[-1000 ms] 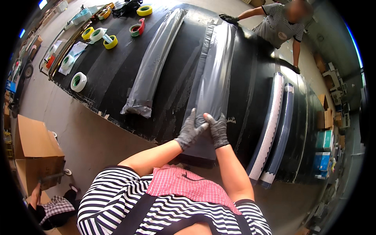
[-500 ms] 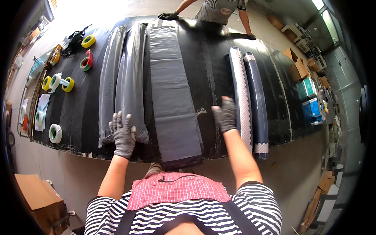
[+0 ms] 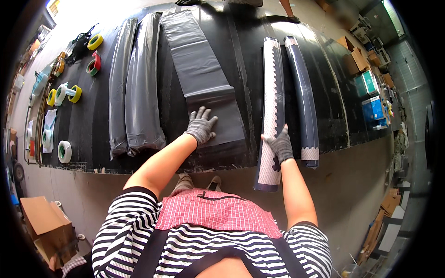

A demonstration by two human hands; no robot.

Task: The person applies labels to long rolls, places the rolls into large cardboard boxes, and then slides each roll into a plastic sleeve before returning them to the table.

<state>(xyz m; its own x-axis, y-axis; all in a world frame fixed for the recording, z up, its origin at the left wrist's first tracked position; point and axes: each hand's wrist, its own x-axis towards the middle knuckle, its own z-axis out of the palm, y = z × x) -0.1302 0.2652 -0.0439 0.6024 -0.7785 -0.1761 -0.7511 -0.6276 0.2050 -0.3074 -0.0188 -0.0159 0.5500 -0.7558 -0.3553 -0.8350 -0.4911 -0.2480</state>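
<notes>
My left hand (image 3: 202, 127), in a grey work glove, lies with fingers spread on the near part of a flat grey plastic bag (image 3: 197, 58). A crease crosses the bag just beyond my fingertips. My right hand (image 3: 281, 147), gloved too, grips the near part of a long roll (image 3: 270, 92) from its right side, thumb across the top. This roll has a white patterned strip with a scalloped edge, and its near end juts past the table edge. A second dark blue roll (image 3: 302, 97) in clear wrap lies to its right.
Two filled grey plastic packages (image 3: 144, 88) lie left on the black table (image 3: 88, 134). Several tape rolls (image 3: 65, 152) and a red tape dispenser (image 3: 94, 65) are farther left. A co-worker's hand (image 3: 294, 19) rests at the far edge. Cardboard boxes (image 3: 354, 60) stand beyond the right side.
My left hand has moved right from the filled package onto the flat bag, whose near part has shifted. My right hand has taken hold of the patterned roll, which has come left and nearer.
</notes>
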